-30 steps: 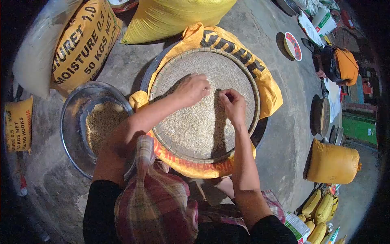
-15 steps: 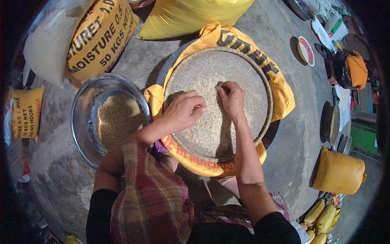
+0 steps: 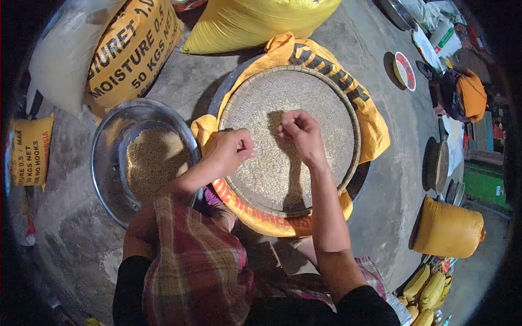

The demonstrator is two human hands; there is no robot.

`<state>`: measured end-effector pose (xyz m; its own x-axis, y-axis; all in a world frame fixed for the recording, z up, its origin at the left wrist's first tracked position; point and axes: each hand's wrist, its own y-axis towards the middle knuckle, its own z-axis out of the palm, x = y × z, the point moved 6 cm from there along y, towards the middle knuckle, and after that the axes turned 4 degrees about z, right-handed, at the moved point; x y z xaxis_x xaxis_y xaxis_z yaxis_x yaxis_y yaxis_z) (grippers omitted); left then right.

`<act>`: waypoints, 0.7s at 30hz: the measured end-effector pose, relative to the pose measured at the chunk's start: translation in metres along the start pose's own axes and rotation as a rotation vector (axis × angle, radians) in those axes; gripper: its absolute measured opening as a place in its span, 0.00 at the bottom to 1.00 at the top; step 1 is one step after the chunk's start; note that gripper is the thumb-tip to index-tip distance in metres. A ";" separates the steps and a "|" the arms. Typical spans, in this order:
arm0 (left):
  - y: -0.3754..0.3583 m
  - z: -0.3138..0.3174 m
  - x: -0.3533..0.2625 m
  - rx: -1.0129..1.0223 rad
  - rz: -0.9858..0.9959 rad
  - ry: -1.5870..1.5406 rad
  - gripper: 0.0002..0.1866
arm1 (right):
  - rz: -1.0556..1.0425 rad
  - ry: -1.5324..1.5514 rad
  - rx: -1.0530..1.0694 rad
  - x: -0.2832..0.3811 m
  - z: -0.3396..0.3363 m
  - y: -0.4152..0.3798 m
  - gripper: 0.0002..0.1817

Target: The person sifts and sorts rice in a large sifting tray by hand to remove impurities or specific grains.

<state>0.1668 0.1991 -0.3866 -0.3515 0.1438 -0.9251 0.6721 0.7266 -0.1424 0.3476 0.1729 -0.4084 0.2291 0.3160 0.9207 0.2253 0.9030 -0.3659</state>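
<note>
A round woven winnowing tray (image 3: 293,84) with a bamboo rim lies in front of me, with pale grain (image 3: 269,176) spread over its middle and lower part. Above the tray's left side is my left hand (image 3: 232,149), its thumb and fingers curled into a pinch. My right hand (image 3: 302,133) hovers over the centre of the grain, fingertips drawn together, and its shadow falls below it. Anything in either pinch is too small to make out. Beneath the tray is an orange printed sack (image 3: 375,127), draped over a wide round container.
Left of the tray stands a metal basin (image 3: 97,168) holding brownish grain (image 3: 155,160). Full sacks, one printed orange (image 3: 136,54) and one yellow (image 3: 255,24), stand beyond. To the right are a bowl (image 3: 404,71), an orange sack (image 3: 448,227) and bananas (image 3: 429,288) on the concrete floor.
My left hand has shifted left and slightly down. My right hand has moved a little left and turned, its fingertips lower over the grain. The whole view has shifted slightly left.
</note>
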 end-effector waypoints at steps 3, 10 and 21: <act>-0.002 0.000 0.009 0.018 -0.014 -0.047 0.08 | -0.244 -0.520 0.031 0.009 0.035 0.017 0.04; -0.015 0.008 0.012 0.117 -0.087 -0.158 0.06 | -0.359 -0.890 0.016 0.005 0.067 0.039 0.06; 0.018 -0.011 0.013 0.012 -0.023 0.059 0.03 | 0.140 0.169 0.094 0.001 0.009 0.013 0.03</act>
<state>0.1668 0.2219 -0.3976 -0.4046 0.1670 -0.8991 0.6709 0.7223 -0.1678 0.3426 0.1871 -0.4107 0.4091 0.3935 0.8233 0.0933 0.8795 -0.4667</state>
